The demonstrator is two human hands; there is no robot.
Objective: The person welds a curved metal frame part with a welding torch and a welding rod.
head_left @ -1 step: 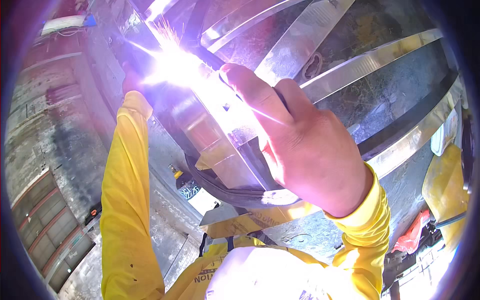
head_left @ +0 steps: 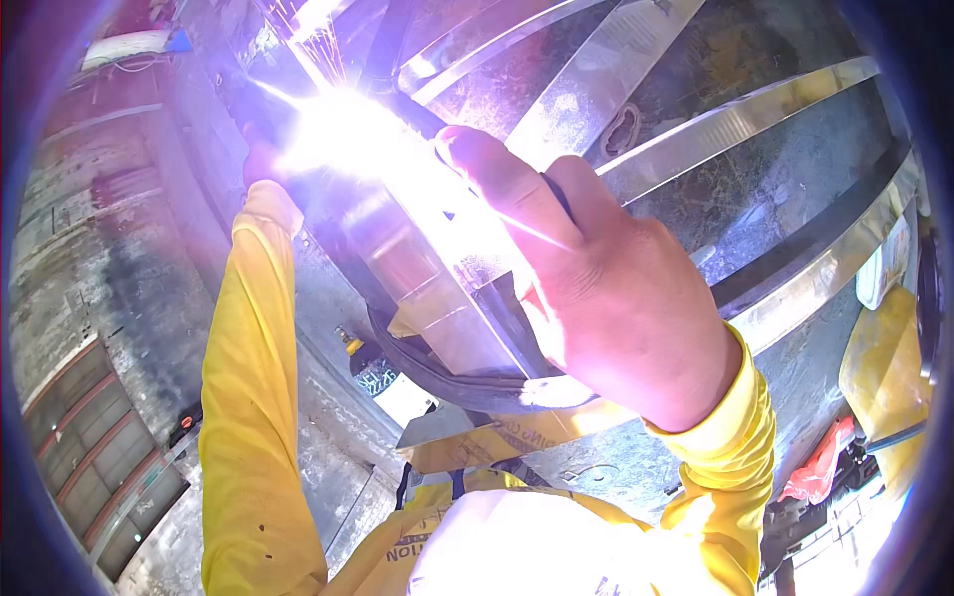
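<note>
Item: arc welding on a steel frame, head view

- Right hand (head_left: 616, 298): at centre; its fingers (head_left: 497, 174) are closed round a dark welding torch (head_left: 422, 114), whose tip is pointed toward 10 o'clock
- Welding arc (head_left: 348, 139): a white-violet flare at 11 o'clock, at the torch tip, on the upper end of a flat steel bar (head_left: 427, 298); sparks (head_left: 318, 50) are thrown toward 12 o'clock
- Left hand (head_left: 260, 164): at 10 o'clock, just beside the arc and mostly lost in glare; whether its fingers are wide or closed cannot be told. A yellow sleeve (head_left: 248, 397) runs down to 7 o'clock
- Steel frame strips (head_left: 735, 119): bright bands crossing from 12 to 3 o'clock behind the right hand

Step judged in hand: a weld bead is being laid at the bar's upper end.
Next move judged to call for: a steady torch, kept close to the joint.

Against the earlier frame: no difference is made out; hands, torch and arc are placed alike
</note>
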